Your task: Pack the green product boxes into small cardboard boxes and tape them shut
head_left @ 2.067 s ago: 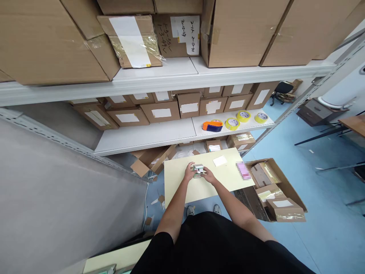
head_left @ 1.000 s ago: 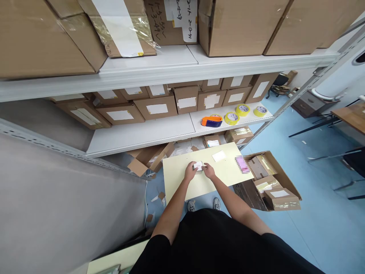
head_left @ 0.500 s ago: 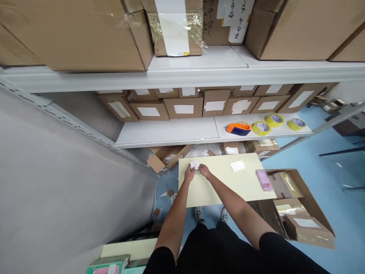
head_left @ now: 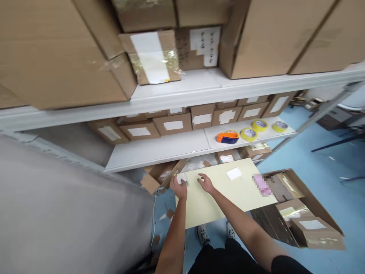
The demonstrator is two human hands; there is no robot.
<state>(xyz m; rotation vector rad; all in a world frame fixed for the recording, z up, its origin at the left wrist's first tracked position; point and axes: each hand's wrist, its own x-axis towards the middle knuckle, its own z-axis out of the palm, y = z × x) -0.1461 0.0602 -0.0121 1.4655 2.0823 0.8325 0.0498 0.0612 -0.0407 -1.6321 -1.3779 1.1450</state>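
Note:
Over the far left corner of a pale yellow board (head_left: 205, 207), my left hand (head_left: 178, 188) grips a small white square piece (head_left: 181, 177), with a bit of green at its lower edge. The thumb lies across its face; what the piece is exactly I cannot make out. My right hand (head_left: 206, 184) hovers over the board a little to the right, fingers apart and slightly curled, holding nothing. Farther right on the board lies a white card-like rectangle (head_left: 234, 173). A blurred-out pink item (head_left: 261, 184) rests by the right edge.
Behind the board stands a shelf (head_left: 159, 152) with labelled cardboard boxes (head_left: 173, 125), yellow tape rolls (head_left: 248, 134) and an orange-and-blue tape dispenser (head_left: 227, 137). An open carton (head_left: 322, 213) holding boxes is at right. Another open box (head_left: 151, 183) sits beyond the left corner.
My right hand has let go of the white piece and moved apart from it. My left hand has carried the piece left to the board's corner. The view has tilted.

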